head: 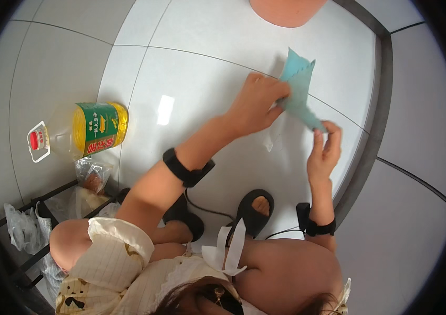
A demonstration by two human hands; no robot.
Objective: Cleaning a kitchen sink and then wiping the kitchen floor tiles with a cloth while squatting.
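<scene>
A thin teal cloth, creased and folded over at its upper end, hangs above the floor between my two hands. My left hand pinches its left edge between thumb and fingers, near the middle. At the lower right, the fingertips of my right hand grip a narrow, twisted corner. The upper part of the cloth stands free, with two pointed corners and a jagged edge. Some of its left side is hidden behind my left fingers.
Glossy tiles form the floor. A plastic bottle of yellow oil is at left, near a black metal rack with plastic bags. An orange container stands ahead. Right is a cabinet front; black slippers are below.
</scene>
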